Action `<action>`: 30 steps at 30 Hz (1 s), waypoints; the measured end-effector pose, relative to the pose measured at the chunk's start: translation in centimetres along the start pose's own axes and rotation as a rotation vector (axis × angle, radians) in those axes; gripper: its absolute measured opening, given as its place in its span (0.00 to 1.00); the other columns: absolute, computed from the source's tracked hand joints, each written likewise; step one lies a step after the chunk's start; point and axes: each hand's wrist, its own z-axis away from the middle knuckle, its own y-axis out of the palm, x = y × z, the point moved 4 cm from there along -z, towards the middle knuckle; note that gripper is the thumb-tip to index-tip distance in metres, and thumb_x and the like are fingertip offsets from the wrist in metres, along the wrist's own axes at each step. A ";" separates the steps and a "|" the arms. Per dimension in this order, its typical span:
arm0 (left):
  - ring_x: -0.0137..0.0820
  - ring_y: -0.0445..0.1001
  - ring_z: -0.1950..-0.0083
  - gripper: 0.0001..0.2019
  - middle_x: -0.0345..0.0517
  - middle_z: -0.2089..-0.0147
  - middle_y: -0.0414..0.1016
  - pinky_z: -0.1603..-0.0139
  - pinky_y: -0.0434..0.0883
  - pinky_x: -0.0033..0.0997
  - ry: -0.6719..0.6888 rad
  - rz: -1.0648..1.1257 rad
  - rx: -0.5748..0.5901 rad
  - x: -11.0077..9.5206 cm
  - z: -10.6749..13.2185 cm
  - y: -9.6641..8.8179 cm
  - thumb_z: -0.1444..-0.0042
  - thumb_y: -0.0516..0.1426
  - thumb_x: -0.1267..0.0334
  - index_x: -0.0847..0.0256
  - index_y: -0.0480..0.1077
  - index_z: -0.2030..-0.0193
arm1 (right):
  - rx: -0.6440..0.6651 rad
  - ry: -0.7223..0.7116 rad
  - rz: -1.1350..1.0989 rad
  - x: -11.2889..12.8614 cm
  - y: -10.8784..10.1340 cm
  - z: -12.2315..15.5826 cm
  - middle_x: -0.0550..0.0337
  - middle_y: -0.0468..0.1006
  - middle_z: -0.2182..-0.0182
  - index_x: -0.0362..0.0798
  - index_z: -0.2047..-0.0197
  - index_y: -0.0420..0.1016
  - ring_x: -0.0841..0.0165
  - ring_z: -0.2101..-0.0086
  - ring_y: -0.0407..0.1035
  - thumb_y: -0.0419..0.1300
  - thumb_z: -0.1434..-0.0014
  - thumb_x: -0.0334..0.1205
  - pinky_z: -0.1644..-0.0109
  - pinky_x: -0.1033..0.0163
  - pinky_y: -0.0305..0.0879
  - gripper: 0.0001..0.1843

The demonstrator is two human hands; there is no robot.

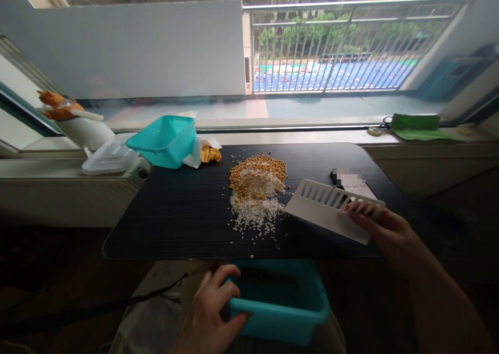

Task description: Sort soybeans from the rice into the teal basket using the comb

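My right hand [380, 226] grips a white plastic scraper [327, 211] with a row of slots, tilted above the black table. Its left end comes close to a mixed pile of yellow soybeans [255, 167] and white rice grains [255, 213]. The beans lie mostly on the far side, the rice nearer to me. Below the table's near edge, my left hand [214, 304] is closed around the left rim of a turquoise plastic bin [284, 312]. The bin's inside is dark, so its contents are hard to make out.
A second turquoise bin [166, 141] stands at the back left, beside crumpled orange cloth [210, 154]. A phone [356, 185] lies on the black tabletop [175, 219] at right. A clear lid [111, 156] and green cloth [417, 127] rest near the window.
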 end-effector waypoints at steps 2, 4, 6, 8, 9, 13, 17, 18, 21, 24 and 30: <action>0.40 0.76 0.49 0.06 0.46 0.48 0.74 0.44 0.71 0.49 0.001 0.000 -0.004 -0.1 0.0 -0.1 0.54 0.59 0.73 0.57 0.69 0.72 | 0.045 0.005 -0.008 -0.1 -0.1 0.3 0.56 0.84 0.65 0.51 0.65 0.83 0.55 0.61 0.77 0.71 0.54 0.54 0.56 0.55 0.75 0.17; 0.40 0.76 0.50 0.06 0.46 0.48 0.74 0.45 0.71 0.49 0.005 -0.001 -0.006 -0.1 0.0 -0.1 0.54 0.59 0.73 0.57 0.69 0.72 | 0.073 0.020 -0.013 -0.1 -0.4 0.8 0.56 0.84 0.64 0.51 0.65 0.83 0.56 0.61 0.77 0.71 0.54 0.54 0.57 0.56 0.75 0.17; 0.40 0.77 0.50 0.06 0.46 0.49 0.75 0.45 0.72 0.48 0.008 -0.001 -0.008 -0.1 -0.1 -0.1 0.54 0.59 0.73 0.56 0.69 0.73 | 0.070 0.046 -0.018 0.0 -0.7 1.3 0.55 0.84 0.64 0.51 0.64 0.83 0.56 0.61 0.77 0.71 0.54 0.53 0.57 0.57 0.75 0.17; 0.39 0.77 0.51 0.06 0.45 0.49 0.75 0.45 0.72 0.47 0.014 -0.001 -0.012 -0.2 -0.1 -0.1 0.55 0.59 0.73 0.56 0.70 0.73 | 0.059 0.059 -0.015 0.3 -0.6 1.9 0.55 0.84 0.64 0.52 0.64 0.83 0.55 0.61 0.77 0.70 0.53 0.52 0.57 0.56 0.76 0.16; 0.39 0.77 0.51 0.06 0.45 0.49 0.75 0.45 0.72 0.47 0.017 -0.001 -0.017 -0.2 -0.2 -0.1 0.55 0.59 0.73 0.56 0.70 0.73 | 0.065 0.059 -0.009 0.6 -0.5 2.2 0.55 0.85 0.64 0.51 0.65 0.83 0.55 0.61 0.77 0.70 0.53 0.53 0.57 0.56 0.76 0.16; 0.40 0.77 0.50 0.06 0.45 0.49 0.75 0.43 0.70 0.49 0.018 0.002 -0.016 -0.1 -0.2 0.0 0.54 0.59 0.72 0.56 0.69 0.73 | 0.139 0.078 0.019 1.1 0.6 3.2 0.55 0.85 0.64 0.52 0.65 0.83 0.53 0.61 0.78 0.69 0.53 0.55 0.56 0.54 0.76 0.17; 0.40 0.76 0.50 0.06 0.46 0.49 0.74 0.42 0.69 0.51 0.016 0.008 -0.001 0.0 -0.1 0.0 0.53 0.59 0.72 0.57 0.69 0.72 | 0.315 0.120 0.070 0.9 1.8 3.8 0.55 0.85 0.64 0.51 0.64 0.84 0.54 0.62 0.78 0.69 0.52 0.56 0.57 0.54 0.76 0.19; 0.39 0.76 0.50 0.06 0.46 0.49 0.74 0.42 0.69 0.50 0.023 0.008 -0.002 0.0 -0.1 0.0 0.53 0.60 0.72 0.57 0.68 0.73 | 0.372 0.123 0.080 0.9 2.2 4.0 0.54 0.85 0.65 0.51 0.63 0.84 0.54 0.63 0.78 0.68 0.51 0.56 0.58 0.54 0.76 0.19; 0.39 0.76 0.50 0.06 0.46 0.49 0.74 0.44 0.71 0.47 0.027 0.005 -0.011 0.2 0.0 0.0 0.52 0.59 0.72 0.57 0.68 0.72 | 0.435 0.083 0.059 1.0 3.7 4.2 0.53 0.85 0.65 0.49 0.61 0.83 0.55 0.63 0.78 0.67 0.49 0.54 0.59 0.56 0.76 0.18; 0.39 0.76 0.49 0.06 0.46 0.48 0.73 0.45 0.71 0.46 0.009 0.004 -0.007 0.6 0.2 0.0 0.52 0.58 0.72 0.56 0.69 0.71 | 0.417 -0.005 0.016 1.3 5.2 4.1 0.55 0.84 0.64 0.50 0.61 0.82 0.58 0.62 0.77 0.65 0.45 0.52 0.56 0.58 0.74 0.15; 0.40 0.76 0.50 0.05 0.48 0.48 0.74 0.48 0.73 0.45 0.048 -0.014 -0.037 1.7 0.8 -0.3 0.52 0.61 0.70 0.57 0.69 0.72 | 0.479 -0.098 0.076 2.4 6.8 5.7 0.56 0.81 0.62 0.51 0.60 0.81 0.60 0.61 0.75 0.61 0.40 0.47 0.58 0.62 0.73 0.12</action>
